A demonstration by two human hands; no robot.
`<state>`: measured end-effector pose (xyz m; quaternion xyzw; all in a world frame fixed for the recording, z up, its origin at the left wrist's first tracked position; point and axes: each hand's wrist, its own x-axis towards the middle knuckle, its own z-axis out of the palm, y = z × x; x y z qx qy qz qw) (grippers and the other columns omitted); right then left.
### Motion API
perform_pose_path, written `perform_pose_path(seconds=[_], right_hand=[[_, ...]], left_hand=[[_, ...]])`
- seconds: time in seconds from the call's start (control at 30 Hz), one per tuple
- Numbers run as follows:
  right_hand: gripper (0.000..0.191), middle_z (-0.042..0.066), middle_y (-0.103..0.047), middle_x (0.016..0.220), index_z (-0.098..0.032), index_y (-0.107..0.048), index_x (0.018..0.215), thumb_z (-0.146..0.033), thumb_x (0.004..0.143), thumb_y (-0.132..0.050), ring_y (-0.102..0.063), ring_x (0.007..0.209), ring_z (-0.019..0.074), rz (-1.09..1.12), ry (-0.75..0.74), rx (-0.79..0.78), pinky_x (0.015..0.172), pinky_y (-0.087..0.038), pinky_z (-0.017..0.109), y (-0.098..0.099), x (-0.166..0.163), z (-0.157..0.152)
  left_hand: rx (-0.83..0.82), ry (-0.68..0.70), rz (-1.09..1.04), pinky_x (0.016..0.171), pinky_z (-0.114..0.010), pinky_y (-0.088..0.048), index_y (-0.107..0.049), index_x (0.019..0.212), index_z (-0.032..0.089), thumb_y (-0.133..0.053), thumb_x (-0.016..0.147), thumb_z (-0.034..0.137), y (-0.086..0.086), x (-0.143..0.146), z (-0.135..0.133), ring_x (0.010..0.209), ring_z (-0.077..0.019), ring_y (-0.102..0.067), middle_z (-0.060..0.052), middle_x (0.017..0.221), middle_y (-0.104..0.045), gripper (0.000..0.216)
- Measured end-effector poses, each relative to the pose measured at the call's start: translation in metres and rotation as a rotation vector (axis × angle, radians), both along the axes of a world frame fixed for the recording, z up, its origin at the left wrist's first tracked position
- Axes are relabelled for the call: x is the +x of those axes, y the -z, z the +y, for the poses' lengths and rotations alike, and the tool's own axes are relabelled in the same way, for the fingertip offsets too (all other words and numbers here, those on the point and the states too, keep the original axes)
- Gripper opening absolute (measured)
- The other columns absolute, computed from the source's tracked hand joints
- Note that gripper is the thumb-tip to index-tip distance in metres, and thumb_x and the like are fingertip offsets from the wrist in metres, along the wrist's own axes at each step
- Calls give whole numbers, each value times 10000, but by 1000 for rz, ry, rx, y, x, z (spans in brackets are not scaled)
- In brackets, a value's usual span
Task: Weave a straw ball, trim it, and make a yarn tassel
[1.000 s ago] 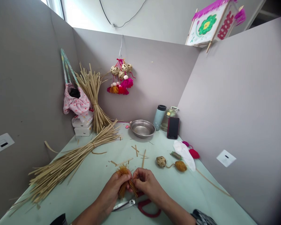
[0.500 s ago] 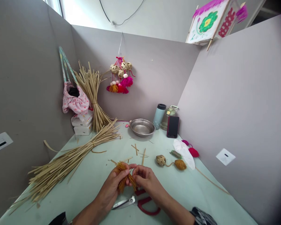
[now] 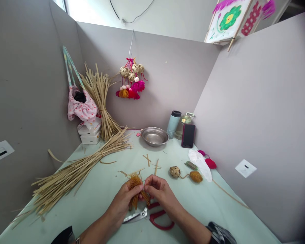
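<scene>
A mustard-yellow yarn tassel point(image 3: 135, 180) is gripped in my left hand point(image 3: 124, 198), its frayed top showing above the fingers and its loose strands hanging below. My right hand point(image 3: 159, 191) is closed in a pinch right beside it; a thin strand seems to run between the two hands, though what the fingertips pinch is too small to make out. Under both hands lie scissors with red handles point(image 3: 160, 219) and metal blades point(image 3: 136, 216), partly covered by the right hand and the yarn.
A woven straw ball point(image 3: 175, 172) is corded to another mustard yarn bundle point(image 3: 196, 176) at right. Straw bundles point(image 3: 81, 171) lie at left. Behind stand a metal bowl point(image 3: 155, 136), a blue tumbler point(image 3: 174, 124) and a phone point(image 3: 188, 135). Woven balls with tassels point(image 3: 131, 77) hang on the back panel.
My left hand has turned the tassel so more of its frayed top shows. The right hand's fingers have drawn together, close to the left thumb. The camera view has shifted slightly.
</scene>
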<state>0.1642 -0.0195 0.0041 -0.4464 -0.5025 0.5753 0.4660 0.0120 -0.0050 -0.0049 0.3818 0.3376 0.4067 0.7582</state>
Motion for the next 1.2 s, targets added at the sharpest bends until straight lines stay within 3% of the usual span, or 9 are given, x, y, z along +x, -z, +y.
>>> perform_pose_path(seconds=[0.17, 0.3, 0.47, 0.63, 0.93, 1.2], right_hand=[[253, -14, -624, 634, -175, -557, 769, -409, 788, -652, -451, 503, 92, -61, -2, 13, 504, -335, 222, 0, 0, -1], [361, -49, -535, 534, -171, -562, 756, -515, 865, -567, -411, 467, 87, -140, -23, 37, 485, -310, 220, -1, 1, -4], [466, -57, -450, 490, -159, -571, 681, -588, 860, -535, -350, 442, 84, -158, -75, 33, 442, -272, 219, 3, 2, -5], [439, -38, -514, 547, -174, -523, 711, -593, 833, -569, -345, 482, 87, -127, -21, 35, 469, -265, 218, 5, 2, -2], [403, -51, -489, 534, -175, -543, 713, -557, 755, -665, -370, 480, 89, -106, 18, -11, 484, -293, 223, 2, 2, -1], [288, -29, -578, 555, -169, -550, 723, -427, 735, -679, -440, 490, 94, -83, 8, -39, 487, -297, 219, -2, -1, -2]], left_hand=[[8, -48, -7, 645, -220, -450, -625, 838, 179, -737, 740, 365, -1, -1, 0, 635, -111, -527, 31, 694, -580, 238], [39, -59, 16, 637, -213, -438, -622, 800, 170, -758, 720, 367, 2, 1, 0, 621, -108, -517, 38, 653, -566, 251], [63, -43, 34, 646, -230, -450, -621, 810, 168, -758, 714, 375, 2, 1, -1, 632, -122, -531, 35, 652, -570, 267], [49, -54, 65, 641, -233, -456, -618, 806, 170, -735, 730, 350, 0, 1, -2, 628, -125, -548, 28, 679, -593, 228], [36, -28, 66, 629, -248, -474, -643, 811, 161, -728, 705, 310, -1, 2, -1, 641, -148, -581, 1, 706, -635, 201], [26, -40, 107, 617, -240, -473, -645, 792, 145, -693, 760, 356, 7, 2, 0, 622, -136, -573, -2, 681, -626, 218]])
